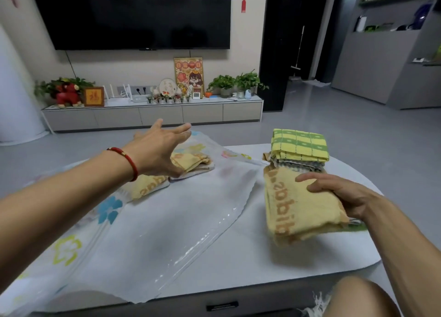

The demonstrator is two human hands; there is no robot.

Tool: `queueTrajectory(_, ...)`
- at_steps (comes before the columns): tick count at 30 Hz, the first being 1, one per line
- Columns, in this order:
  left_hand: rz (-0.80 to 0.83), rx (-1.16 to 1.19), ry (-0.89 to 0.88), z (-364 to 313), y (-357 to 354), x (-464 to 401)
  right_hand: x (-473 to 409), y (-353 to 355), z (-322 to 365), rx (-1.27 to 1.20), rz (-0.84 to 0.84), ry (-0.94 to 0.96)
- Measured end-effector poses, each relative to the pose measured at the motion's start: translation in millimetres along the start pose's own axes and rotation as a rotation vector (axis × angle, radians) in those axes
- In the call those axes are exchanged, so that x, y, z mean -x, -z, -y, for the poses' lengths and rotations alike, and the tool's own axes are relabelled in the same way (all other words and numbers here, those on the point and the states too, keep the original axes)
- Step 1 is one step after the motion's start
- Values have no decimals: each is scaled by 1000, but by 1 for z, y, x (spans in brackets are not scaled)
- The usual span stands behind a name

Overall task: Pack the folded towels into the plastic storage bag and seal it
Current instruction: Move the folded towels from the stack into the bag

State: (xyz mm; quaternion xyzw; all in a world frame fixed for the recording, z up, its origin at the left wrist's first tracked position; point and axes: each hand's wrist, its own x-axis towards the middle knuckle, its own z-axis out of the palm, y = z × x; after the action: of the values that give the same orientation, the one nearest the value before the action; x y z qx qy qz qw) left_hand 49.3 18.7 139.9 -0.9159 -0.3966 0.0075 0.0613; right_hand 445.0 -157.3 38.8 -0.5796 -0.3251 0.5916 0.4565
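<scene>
A clear plastic storage bag (167, 221) printed with coloured flowers lies flat across the white table (238, 269). Two folded yellow towels sit in its far part, one (193, 161) beside the other (148, 185). My left hand (160, 147) hovers open above them, fingers spread, wearing a red bracelet. My right hand (338, 192) grips a folded yellow towel with orange lettering (296, 207), lifted off the table at the right. Behind it stands a stack of folded towels (299, 149) topped by a green-and-yellow checked one.
The table's front edge is near my knee (358, 297) at the bottom right. Beyond the table lies grey floor, a low TV cabinet (152, 116) with plants and ornaments, and a wall-mounted television. Grey shelving stands at the far right.
</scene>
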Motion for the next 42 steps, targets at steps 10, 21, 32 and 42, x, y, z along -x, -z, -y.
queueTrajectory(10,18,-16,53,9,30,6,-130,-164,1,-54,253,179)
queueTrajectory(21,27,-80,26,5,17,6,-218,-212,-69,382,-578,128)
queueTrajectory(32,-23,-61,9,-1,-15,9,-166,-165,-43,764,-210,158)
queueTrajectory(42,-92,-15,37,-11,-34,3,-78,-1,-31,1010,-1017,-10)
